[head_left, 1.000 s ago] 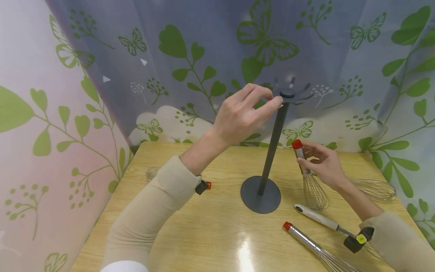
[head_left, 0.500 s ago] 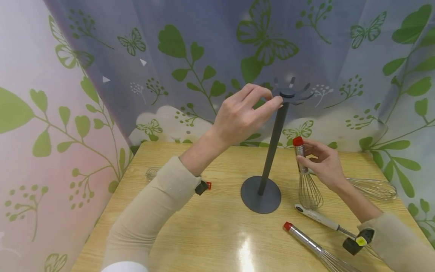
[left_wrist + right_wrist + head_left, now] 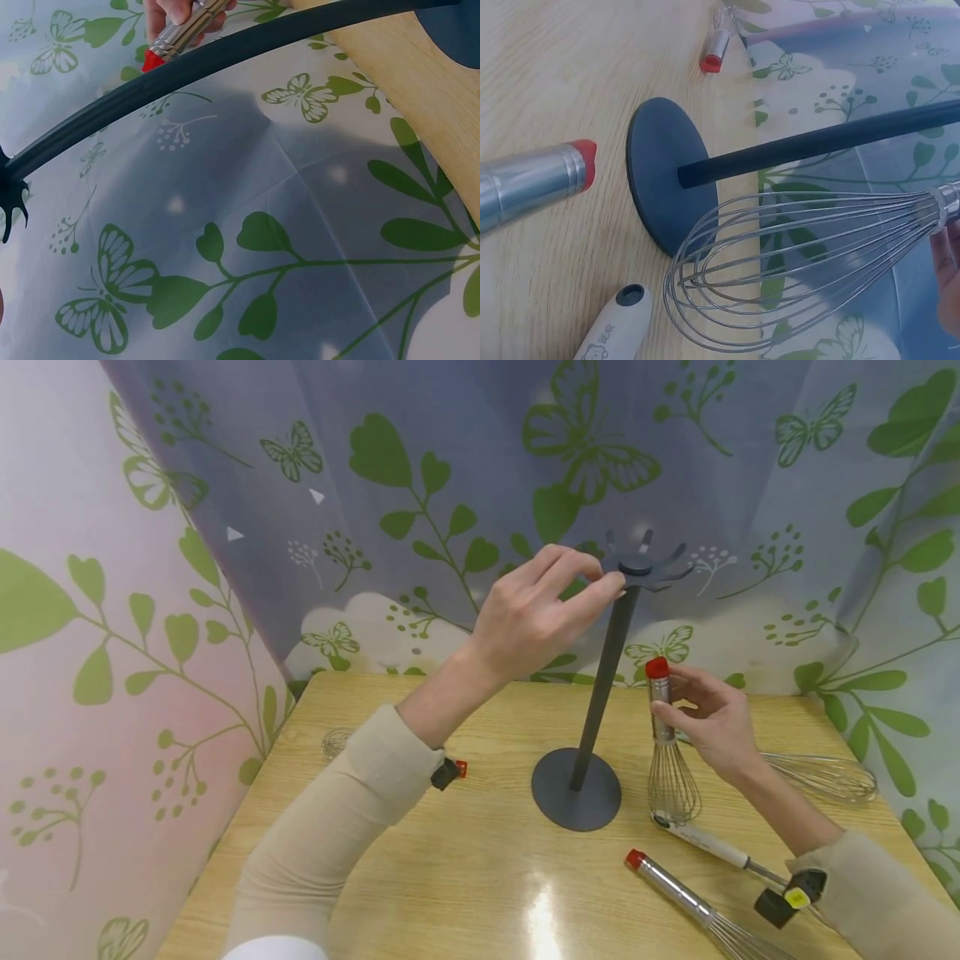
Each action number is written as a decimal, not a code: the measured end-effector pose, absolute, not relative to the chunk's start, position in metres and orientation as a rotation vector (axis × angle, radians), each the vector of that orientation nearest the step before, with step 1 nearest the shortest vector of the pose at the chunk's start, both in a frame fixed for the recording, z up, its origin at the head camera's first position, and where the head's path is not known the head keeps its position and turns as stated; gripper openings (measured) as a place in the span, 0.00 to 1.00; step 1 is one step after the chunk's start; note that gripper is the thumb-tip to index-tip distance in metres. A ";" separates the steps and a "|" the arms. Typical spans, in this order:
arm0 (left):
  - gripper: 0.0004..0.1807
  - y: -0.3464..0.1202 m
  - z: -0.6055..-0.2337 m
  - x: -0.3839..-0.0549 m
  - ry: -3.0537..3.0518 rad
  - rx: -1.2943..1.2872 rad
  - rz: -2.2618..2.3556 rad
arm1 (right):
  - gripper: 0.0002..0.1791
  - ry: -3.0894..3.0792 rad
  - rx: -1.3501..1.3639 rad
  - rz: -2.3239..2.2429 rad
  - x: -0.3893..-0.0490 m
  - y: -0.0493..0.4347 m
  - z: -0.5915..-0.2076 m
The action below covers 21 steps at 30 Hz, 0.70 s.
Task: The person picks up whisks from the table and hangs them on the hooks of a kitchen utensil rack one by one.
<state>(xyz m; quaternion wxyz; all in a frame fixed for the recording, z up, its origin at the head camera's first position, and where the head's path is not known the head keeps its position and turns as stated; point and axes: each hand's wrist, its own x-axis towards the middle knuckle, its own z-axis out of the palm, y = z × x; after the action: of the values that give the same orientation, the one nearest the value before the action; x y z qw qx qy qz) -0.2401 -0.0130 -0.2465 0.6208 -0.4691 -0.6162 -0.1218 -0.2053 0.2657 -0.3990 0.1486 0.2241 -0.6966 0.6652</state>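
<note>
My left hand (image 3: 536, 610) is at the top of a dark utensil stand (image 3: 607, 681), thumb and forefinger pinching the hook ring at its left side. Most of this hand lies outside the left wrist view, where the stand's post (image 3: 225, 64) crosses. My right hand (image 3: 716, 722) grips a whisk (image 3: 663, 714) by its metal handle, to the right of the stand. The whisk is nearly upright, red cap up and wire balloon down. In the right wrist view its wires (image 3: 802, 262) overlap the edge of the stand's round base (image 3: 656, 165).
A red-capped whisk (image 3: 678, 893) lies at the front right, beside a white-handled utensil (image 3: 705, 843). Another wire whisk (image 3: 825, 777) lies behind the right wrist. Partly hidden behind the left sleeve is a small whisk (image 3: 335, 743). Patterned curtains (image 3: 450, 460) enclose the wooden table (image 3: 450, 860).
My right hand has swung the whisk more upright; its balloon has moved left and its red cap has risen slightly. The left hand and the stand have stayed put.
</note>
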 end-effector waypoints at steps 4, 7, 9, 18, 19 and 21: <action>0.08 -0.013 -0.246 -0.240 -1.416 -1.077 -0.279 | 0.26 -1.957 0.655 1.940 -0.203 0.262 -0.396; 0.08 -0.013 -0.247 -0.240 -1.417 -1.071 -0.269 | 0.27 -1.927 0.667 1.949 -0.202 0.259 -0.394; 0.08 -0.013 -0.247 -0.240 -1.419 -1.069 -0.266 | 0.27 -1.906 0.677 1.951 -0.201 0.257 -0.392; 0.08 -0.013 -0.247 -0.240 -1.417 -1.070 -0.262 | 0.28 -1.792 0.769 1.978 -0.196 0.249 -0.383; 0.08 -0.013 -0.247 -0.240 -1.417 -1.071 -0.262 | 0.28 -1.796 0.767 1.970 -0.195 0.248 -0.382; 0.08 -0.013 -0.247 -0.240 -1.417 -1.072 -0.263 | 0.28 -1.800 0.769 1.957 -0.194 0.247 -0.379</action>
<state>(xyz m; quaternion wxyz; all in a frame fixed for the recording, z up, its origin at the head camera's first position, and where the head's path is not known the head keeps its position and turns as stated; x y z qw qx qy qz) -0.2401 -0.0134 -0.2469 0.6230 -0.4669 -0.6171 -0.1147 -0.1940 0.2468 -0.3793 0.1859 0.2731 -0.6390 0.6947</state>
